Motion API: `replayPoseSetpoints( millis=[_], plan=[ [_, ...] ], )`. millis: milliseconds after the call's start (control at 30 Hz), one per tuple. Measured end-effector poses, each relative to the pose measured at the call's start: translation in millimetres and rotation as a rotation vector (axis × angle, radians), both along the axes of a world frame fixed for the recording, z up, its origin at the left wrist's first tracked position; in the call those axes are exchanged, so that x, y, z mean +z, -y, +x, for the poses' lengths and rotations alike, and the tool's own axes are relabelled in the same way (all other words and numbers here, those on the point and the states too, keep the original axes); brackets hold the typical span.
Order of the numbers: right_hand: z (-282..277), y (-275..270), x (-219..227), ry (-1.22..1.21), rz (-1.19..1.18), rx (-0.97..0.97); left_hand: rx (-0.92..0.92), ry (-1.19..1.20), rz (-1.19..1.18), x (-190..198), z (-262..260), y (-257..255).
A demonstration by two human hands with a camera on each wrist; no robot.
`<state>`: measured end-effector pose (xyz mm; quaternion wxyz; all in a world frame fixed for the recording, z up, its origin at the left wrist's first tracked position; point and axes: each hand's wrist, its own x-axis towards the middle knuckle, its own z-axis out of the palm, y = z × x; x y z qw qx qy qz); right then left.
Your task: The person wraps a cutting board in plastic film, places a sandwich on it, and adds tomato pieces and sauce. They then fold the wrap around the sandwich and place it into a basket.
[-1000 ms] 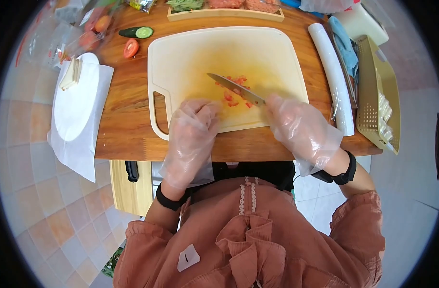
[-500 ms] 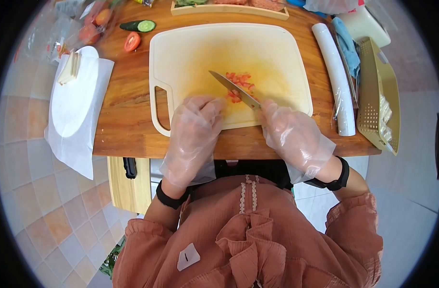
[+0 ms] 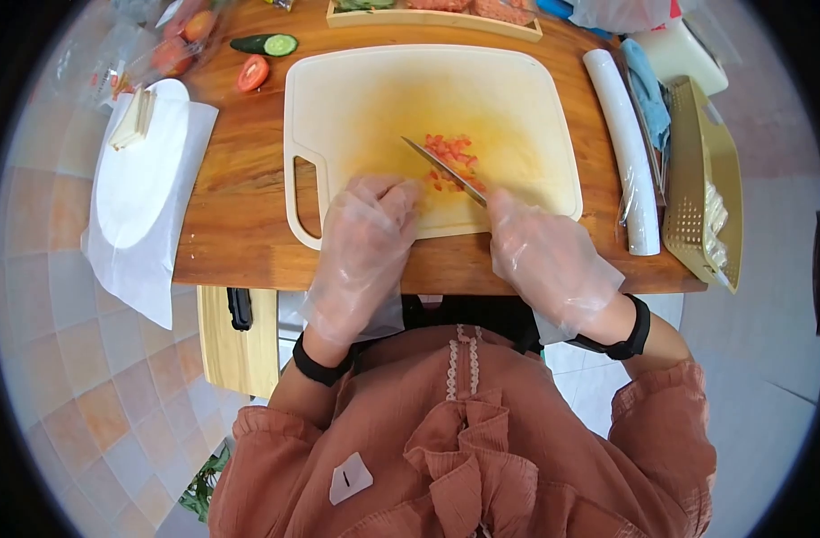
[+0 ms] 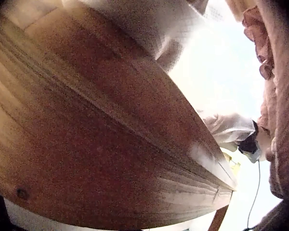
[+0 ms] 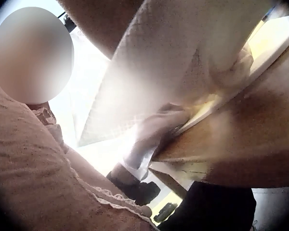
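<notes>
In the head view, my gloved right hand (image 3: 552, 249) grips a knife (image 3: 434, 160) by its handle. The blade slants up and left over a small heap of diced tomato (image 3: 453, 147). Under it lies a cream cutting board (image 3: 334, 99), wet with yellowish juice around the middle. My left hand (image 3: 365, 235), also in a clear plastic glove, rests by the board's near edge left of the tomato. Its fingers are curled, the tips hidden beneath the hand. From the right wrist view, the left hand (image 5: 154, 132) shows beside the board's edge.
Beyond the board's far left corner lie a tomato half (image 3: 252, 73) and a cut cucumber (image 3: 265, 44). White paper with bread slices (image 3: 134, 121) is at left. A wooden tray (image 3: 437, 20) of food stands behind. On the right are a white film roll (image 3: 623, 152) and a perforated basket (image 3: 688, 202).
The knife has shifted slightly over the tomato, its blade now seen more edge-on. The right hand moved a little left and down; the left hand stays nearly in place. The head view shifted slightly.
</notes>
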<state>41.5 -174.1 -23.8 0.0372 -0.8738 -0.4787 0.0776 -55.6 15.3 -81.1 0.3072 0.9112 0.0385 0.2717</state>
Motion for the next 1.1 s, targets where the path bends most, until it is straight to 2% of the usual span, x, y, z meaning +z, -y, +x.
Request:
replayPoseSetpoints(
  millis=[67,267,333,467,633,733,767,833,933,1100],
  plan=[
    [-1,1,-2,-0.007,0.029,-0.033,0.003,-0.042,-0.002,2,0,0],
    [-2,-3,-4,0.071,0.019,0.067,0.027,-0.057,-0.011,-3,0,2],
    [-3,-1,-1,-0.029,0.024,-0.017,0.026,-0.056,0.005,-4,0,1],
    [-5,7,0,-0.042,-0.01,-0.068,0.028,-0.052,0.007,1,-1,2],
    [8,-8,-8,-0.042,0.162,0.014,0.02,-0.051,0.021,-4,1,2],
    [13,-11,-6,-0.082,0.166,-0.032,0.019,-0.047,0.039,-3,-1,-1],
    [15,-11,-7,-0.077,0.168,-0.029,0.015,-0.025,0.035,-4,-1,-1],
    [17,-5,-10,0.105,0.173,-0.14,0.014,-0.022,0.027,-4,-1,0],
    [32,5,-14,0.156,0.197,-0.168,0.013,-0.022,0.02,-7,0,0],
    [26,4,-11,0.095,0.112,-0.145,0.023,-0.034,0.021,-3,-1,-1]
  ],
)
